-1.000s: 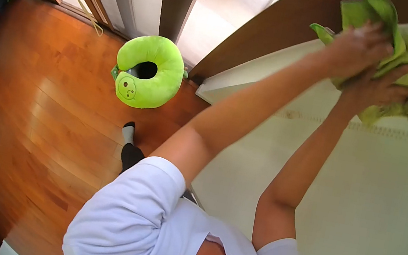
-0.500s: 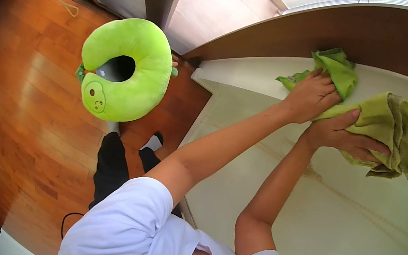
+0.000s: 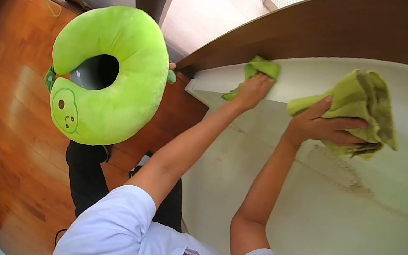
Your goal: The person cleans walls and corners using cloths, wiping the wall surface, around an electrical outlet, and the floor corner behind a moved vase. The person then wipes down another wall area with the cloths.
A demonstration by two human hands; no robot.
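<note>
My left hand presses a bright green cloth onto the pale ledge beside the dark brown board. Part of that cloth hangs out beneath my palm. To its right, my right hand grips a thick, folded yellow-green towel. The thumb lies on the near side and the fingers are wrapped over the towel, which overlaps the ledge and the pale surface below it. Whether the towel touches the surface cannot be told.
A green neck pillow with a stitched face is at the left, above the wooden floor; fingertips show at its right edge. Black-trousered legs are below it. The brown board curves along the back. Brownish streaks mark the pale surface.
My left hand has slid left along the ledge with the green cloth. My right hand and the towel have shifted slightly left and up. The neck pillow appears larger and farther left.
</note>
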